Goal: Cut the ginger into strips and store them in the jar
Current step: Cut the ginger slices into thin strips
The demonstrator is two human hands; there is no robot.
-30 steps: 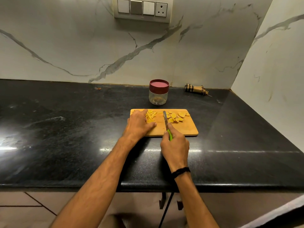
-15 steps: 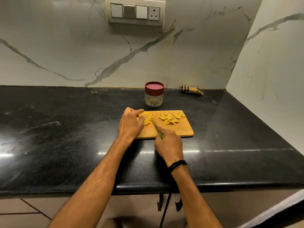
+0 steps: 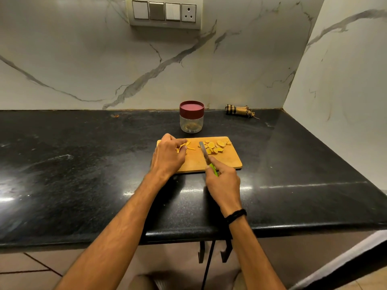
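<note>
Gripping knife (image 3: 207, 158) in right hand (image 3: 223, 183), left hand (image 3: 167, 158) pinches ginger strips (image 3: 189, 147).

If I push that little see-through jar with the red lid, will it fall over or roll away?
Probably neither. The small clear jar with the dark red lid stands upright and looks squat, so it should slide rather than tip. The glossy black countertop looks smooth, so it may slide easily. It seems almost empty, so likely light.

Ginger slices (image 3: 215, 146) piled far right on board (image 3: 230, 162); thin strips (image 3: 190, 147) far left; red-lidded clear jar (image 3: 191, 122) upright just behind.
</note>
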